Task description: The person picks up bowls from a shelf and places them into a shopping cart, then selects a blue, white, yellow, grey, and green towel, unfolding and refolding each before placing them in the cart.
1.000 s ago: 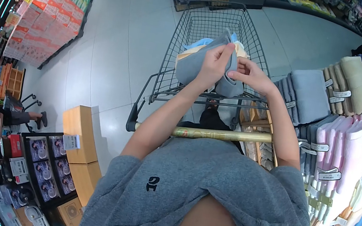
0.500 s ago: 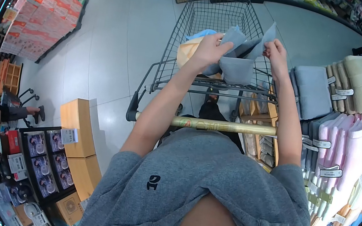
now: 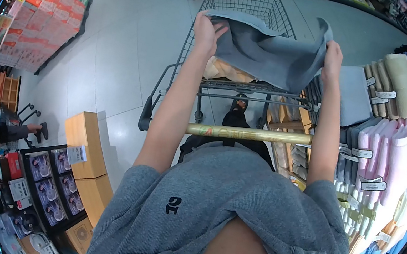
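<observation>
We record the left hand (image 3: 205, 29) and the right hand (image 3: 333, 54) now well apart; a second ago they are close together over the shopping cart (image 3: 265, 6). Both arms reach further forward and sit higher in the view. The grey towel (image 3: 274, 53) is a compact folded bundle a second ago and half opened at the half-second mark. It now hangs spread wide between the two hands, each gripping an upper corner. The spread cloth now hides the light blue item seen earlier in the basket. The beige towel (image 3: 228, 71) shows below its lower edge.
</observation>
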Demonstrator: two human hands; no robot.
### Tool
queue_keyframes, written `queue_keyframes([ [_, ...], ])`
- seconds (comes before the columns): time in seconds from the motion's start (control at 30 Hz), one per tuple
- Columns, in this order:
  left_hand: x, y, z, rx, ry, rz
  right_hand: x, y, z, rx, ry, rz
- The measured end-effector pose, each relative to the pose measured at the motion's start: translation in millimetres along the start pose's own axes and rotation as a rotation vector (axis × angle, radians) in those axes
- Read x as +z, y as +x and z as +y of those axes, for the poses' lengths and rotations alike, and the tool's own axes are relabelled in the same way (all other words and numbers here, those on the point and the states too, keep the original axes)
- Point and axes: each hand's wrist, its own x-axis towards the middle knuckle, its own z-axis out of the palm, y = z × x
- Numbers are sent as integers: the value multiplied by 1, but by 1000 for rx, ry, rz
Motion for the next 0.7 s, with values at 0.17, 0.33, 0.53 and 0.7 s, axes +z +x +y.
queue_keyframes([
  [0.17, 3, -13, 20, -112, -485, -200, 28, -39, 1, -231, -731, -477],
  [0.33, -1, -18, 16, -307, -573, -242, 42, -70, 29, -143, -970, -737],
  [0.53, 19, -60, -12, -634, -482, -895, 50, -66, 46, -172, -908, -782],
  [0.7, 40, -88, -29, -360, 397, -1155, 43, -58, 48, -277, -693, -786],
])
